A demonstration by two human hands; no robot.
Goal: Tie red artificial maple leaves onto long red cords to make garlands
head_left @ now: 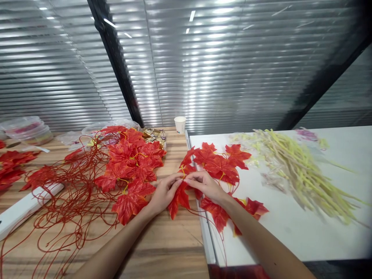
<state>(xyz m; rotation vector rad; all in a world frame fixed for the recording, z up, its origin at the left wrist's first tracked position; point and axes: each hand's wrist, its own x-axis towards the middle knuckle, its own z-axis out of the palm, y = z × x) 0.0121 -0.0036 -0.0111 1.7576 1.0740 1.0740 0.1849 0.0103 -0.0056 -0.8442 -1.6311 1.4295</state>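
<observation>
Red artificial leaf (180, 199) is positioned over the wooden tabletop (162, 248), near the white tabletop (276, 232), with the left hand (165, 190) and right hand (207, 186) both clamped on its upper end, presumably to steady it from two sides.

This looks like an office or similar workroom used for craft work. Beyond the left hand (166, 190) and right hand (207, 186), slatted blinds (209, 77) cover a wall divided by dark frames (114, 58), with streaks of reflected light as on glass partitioning. A wood-grain table (180, 248) under the left hand meets a white table (279, 240) by the right hand. Craft supplies suggest handwork: artificial red leaves (132, 199) and tangled red cord (87, 178) beside the left hand, clear plastic tubs (26, 131) farther left, yellow-green strands (302, 178) right of the right hand. A paper cup (180, 125) stands ahead of both.
</observation>
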